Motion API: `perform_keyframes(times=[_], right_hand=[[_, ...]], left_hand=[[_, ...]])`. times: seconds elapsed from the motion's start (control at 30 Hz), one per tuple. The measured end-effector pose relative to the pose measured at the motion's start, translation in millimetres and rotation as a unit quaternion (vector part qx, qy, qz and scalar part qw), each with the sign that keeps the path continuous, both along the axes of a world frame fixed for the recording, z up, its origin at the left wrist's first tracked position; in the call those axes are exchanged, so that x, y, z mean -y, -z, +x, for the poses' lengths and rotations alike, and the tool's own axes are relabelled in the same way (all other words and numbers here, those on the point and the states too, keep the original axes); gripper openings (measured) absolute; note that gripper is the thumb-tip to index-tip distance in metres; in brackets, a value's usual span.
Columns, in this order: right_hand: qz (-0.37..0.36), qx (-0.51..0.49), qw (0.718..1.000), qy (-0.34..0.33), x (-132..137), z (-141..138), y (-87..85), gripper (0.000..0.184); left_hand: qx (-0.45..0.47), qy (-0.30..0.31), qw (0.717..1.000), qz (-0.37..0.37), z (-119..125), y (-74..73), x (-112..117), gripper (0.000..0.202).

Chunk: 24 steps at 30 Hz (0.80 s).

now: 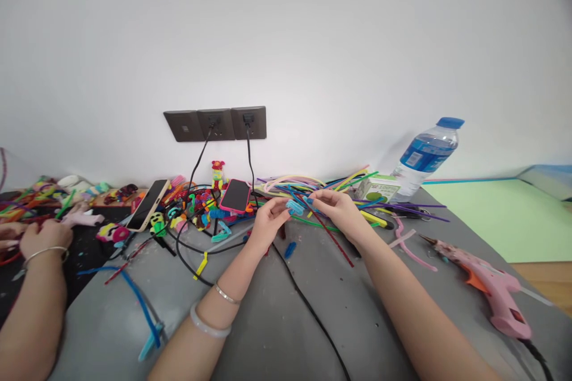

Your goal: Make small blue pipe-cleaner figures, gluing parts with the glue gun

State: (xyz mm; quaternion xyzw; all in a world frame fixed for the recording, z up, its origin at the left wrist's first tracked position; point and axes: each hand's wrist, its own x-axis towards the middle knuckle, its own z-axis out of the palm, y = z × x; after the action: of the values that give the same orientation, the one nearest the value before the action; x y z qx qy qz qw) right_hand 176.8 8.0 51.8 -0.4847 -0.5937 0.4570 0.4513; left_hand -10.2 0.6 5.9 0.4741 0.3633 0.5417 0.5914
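Note:
Between thumb and fingers, my left hand (270,220) pinches a light-blue bent pipe-cleaner piece (294,208) over the grey table (263,321). Close beside it, my right hand (334,208) is closed in a pinch near the piece's right side. A bit of blue shows at its fingertips, too small to name. Behind both hands lies a heap of colourful pipe cleaners (295,182). A dark-blue fuzzy piece (290,249) rests on the table just below the hands, and a red glittery pipe cleaner (335,241) slants past my right wrist.
A pink glue gun (487,286) lies at right, its cable trailing off. A water bottle (424,158) leans against the wall beside a green-and-white box (379,187). Two phones, a pink-cased one (235,196) and another (149,203), lie among small figures. Another person's hand (44,241) works at left.

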Motion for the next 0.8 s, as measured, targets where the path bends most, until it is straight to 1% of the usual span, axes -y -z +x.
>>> perform_keyframes(times=[0.17, 0.33, 0.6, 0.8], right_hand=[[0.002, -0.002, 1.000, -0.005, 1.2, -8.5, 3.5, 0.031], [0.015, 0.023, 1.000, -0.008, 1.2, -12.3, 7.6, 0.032], [0.031, 0.024, 0.999, -0.025, 2.3, -14.6, 8.6, 0.029], [0.052, 0.017, 0.998, -0.023, 2.1, -15.9, 7.9, 0.027]], left_hand=[[-0.010, 0.013, 1.000, 0.009, -0.4, 0.7, -0.4, 0.040], [-0.018, 0.025, 0.999, 0.031, -0.5, 1.5, -1.1, 0.038], [-0.038, 0.023, 0.998, 0.037, 0.3, 1.2, -1.2, 0.037], [-0.037, 0.020, 0.999, 0.034, -0.7, 0.6, -0.2, 0.038]])
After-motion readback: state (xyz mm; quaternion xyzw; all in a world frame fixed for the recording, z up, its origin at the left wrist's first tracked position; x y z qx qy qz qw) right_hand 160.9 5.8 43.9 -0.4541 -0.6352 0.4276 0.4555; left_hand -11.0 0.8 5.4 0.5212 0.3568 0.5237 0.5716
